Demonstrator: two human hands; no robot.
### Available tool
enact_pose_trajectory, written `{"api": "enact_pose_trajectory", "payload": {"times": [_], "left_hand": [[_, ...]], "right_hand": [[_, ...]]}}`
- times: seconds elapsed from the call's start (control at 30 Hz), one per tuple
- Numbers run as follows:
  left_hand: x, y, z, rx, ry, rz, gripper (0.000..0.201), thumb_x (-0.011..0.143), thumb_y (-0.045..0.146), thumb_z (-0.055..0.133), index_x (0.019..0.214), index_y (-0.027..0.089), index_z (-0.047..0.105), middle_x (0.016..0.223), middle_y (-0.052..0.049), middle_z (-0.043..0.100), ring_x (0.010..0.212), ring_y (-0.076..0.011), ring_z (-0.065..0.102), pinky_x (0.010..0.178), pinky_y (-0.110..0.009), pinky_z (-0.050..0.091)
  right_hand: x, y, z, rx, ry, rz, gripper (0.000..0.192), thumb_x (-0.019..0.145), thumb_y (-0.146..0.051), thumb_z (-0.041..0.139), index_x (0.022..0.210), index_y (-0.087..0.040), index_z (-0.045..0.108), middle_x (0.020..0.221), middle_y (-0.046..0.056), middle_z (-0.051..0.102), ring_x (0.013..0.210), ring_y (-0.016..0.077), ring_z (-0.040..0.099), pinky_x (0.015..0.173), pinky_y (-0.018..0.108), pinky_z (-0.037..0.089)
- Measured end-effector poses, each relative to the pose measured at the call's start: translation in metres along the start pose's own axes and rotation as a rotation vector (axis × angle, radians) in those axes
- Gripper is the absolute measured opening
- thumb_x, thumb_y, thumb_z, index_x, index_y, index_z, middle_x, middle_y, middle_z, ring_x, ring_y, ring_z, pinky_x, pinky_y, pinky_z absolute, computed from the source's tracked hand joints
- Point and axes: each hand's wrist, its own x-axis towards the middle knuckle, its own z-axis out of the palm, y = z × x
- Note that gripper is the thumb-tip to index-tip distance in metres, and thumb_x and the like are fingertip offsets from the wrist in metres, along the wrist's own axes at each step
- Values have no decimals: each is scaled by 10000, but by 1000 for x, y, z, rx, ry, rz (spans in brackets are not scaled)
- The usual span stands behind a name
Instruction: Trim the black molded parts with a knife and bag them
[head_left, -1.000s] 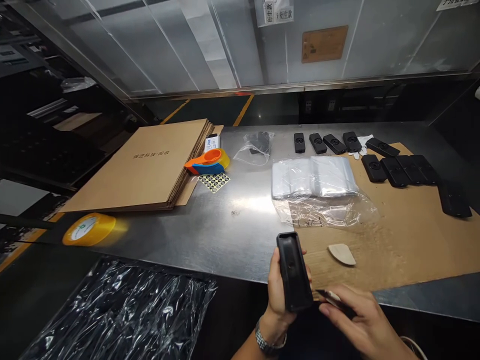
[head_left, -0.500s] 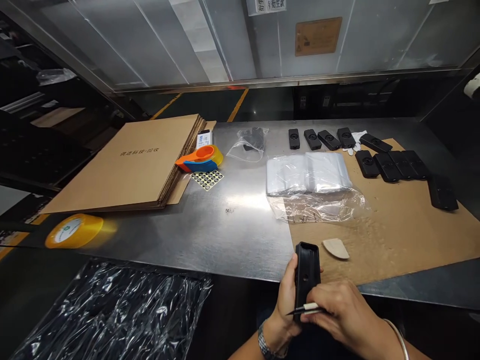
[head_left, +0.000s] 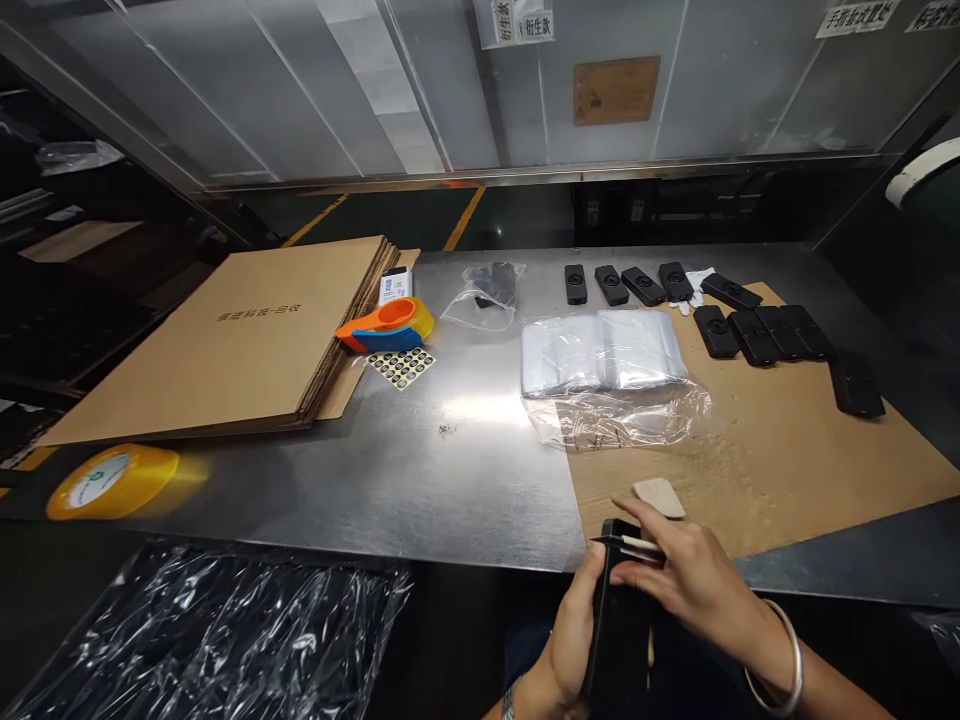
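Note:
My left hand is wrapped round the long side of a black plastic case, held at the table's front edge. My right hand pinches a slim tool with a pale handle and a dark pointed tip. That tip lies across the upper end of the case, close to my left thumb. The right fingers also touch the case's upper right edge. Just beyond them a beige pad rests on the brown cardboard sheet. My palms hide part of the case.
Several black devices stand at the back right. Clear plastic bags lie mid-table. To the left are stacked cardboard, a tape dispenser, a sticker sheet and a yellow tape roll. Black plastic film lies below the front edge.
My right hand and the tool have moved from the lower part of the case to its upper end. The case has turned and sits lower. The view has shifted slightly.

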Motion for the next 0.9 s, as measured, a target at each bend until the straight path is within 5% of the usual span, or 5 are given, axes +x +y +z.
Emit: {"api": "enact_pose_trajectory", "payload": {"times": [0.17, 0.33, 0.53, 0.7, 0.9], "left_hand": [[-3, -1, -1, 59, -5, -57, 765, 848, 615, 164, 810, 32, 658, 410, -91, 537, 311, -131, 476, 298, -188, 316], [-2, -4, -4, 29, -43, -82, 747, 851, 599, 178, 862, 19, 648, 430, -105, 562, 325, -134, 497, 305, -182, 347], [1, 2, -5, -41, 9, -31, 714, 821, 644, 244, 842, 51, 642, 425, -76, 548, 303, -123, 469, 298, -182, 333], [3, 3, -5, -231, 59, 253, 613, 810, 627, 379, 875, 74, 637, 474, -40, 545, 410, -114, 496, 426, -193, 386], [1, -6, -6, -206, 18, 398, 593, 814, 610, 411, 969, 82, 635, 637, -66, 611, 586, -174, 569, 655, -309, 456]], "right_hand": [[5, 3, -11, 177, -82, -25, 136, 836, -268, 566, 900, -196, 663, 759, 10, 681, 625, 120, 607, 592, 210, 445], [11, 7, -13, 351, -172, 17, 308, 884, -276, 457, 623, -162, 574, 589, -13, 584, 547, 99, 527, 541, 210, 390], [2, 19, -11, 459, 23, 271, 271, 852, -407, 477, 834, -152, 570, 545, -52, 427, 496, 87, 401, 481, 214, 324], [-33, 10, 18, 444, -146, 311, 466, 770, -360, 599, 1177, -209, 430, 741, -26, 555, 647, 125, 496, 632, 241, 399], [-33, 4, 42, 573, -86, 362, 268, 773, -326, 561, 984, -193, 465, 730, -27, 538, 616, 112, 474, 590, 231, 395]]}}
